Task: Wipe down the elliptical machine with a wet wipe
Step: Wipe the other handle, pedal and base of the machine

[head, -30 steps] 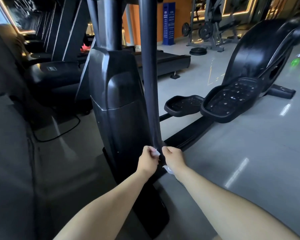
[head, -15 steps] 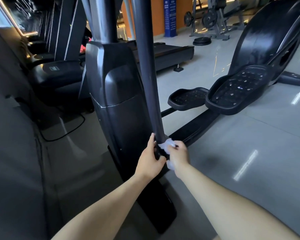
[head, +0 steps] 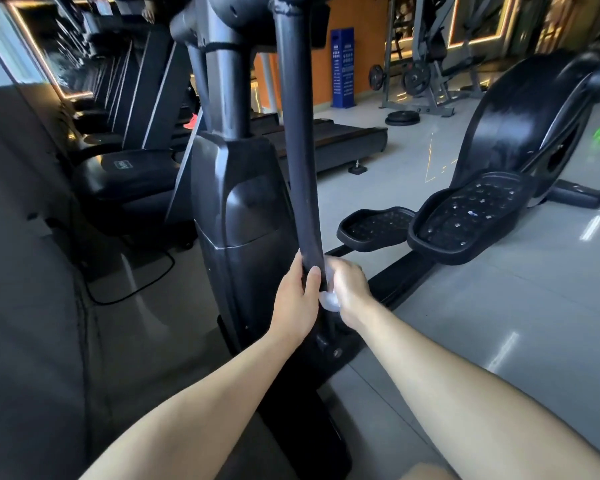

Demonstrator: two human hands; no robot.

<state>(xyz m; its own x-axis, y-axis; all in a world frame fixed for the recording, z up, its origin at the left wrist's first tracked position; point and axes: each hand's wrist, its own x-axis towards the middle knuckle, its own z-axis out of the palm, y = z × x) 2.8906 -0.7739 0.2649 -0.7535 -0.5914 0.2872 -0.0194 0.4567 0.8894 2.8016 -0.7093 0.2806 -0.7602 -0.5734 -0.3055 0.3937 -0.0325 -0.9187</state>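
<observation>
White and bunched into a small pale wad, the wet wipe (head: 329, 303) shows only in part, a bit above and a bit below the right hand (head: 349, 289). That hand's fingers are curled round it and press it against the right side of the elliptical machine (head: 406, 271), at the lower end of its matte black swing arm (head: 298, 150). The arm is a long tube that runs down from a joint at the top of the frame and leans slightly to the right.

The left hand (head: 297, 299) grips the same tube just beside the wipe. Its thumb lies across the front and its fingers wrap out of sight behind. The two hands nearly touch, with the tube and the wipe between them.

Behind the tube stands the machine's glossy black front column cover (head: 246, 202). To the right, two studded black pedals (head: 468, 216) sit above the rail, in front of the rounded flywheel housing (head: 527, 123). The floor (head: 499, 323) is shiny grey tile, and a row of treadmills (head: 129, 168) lines the left.
</observation>
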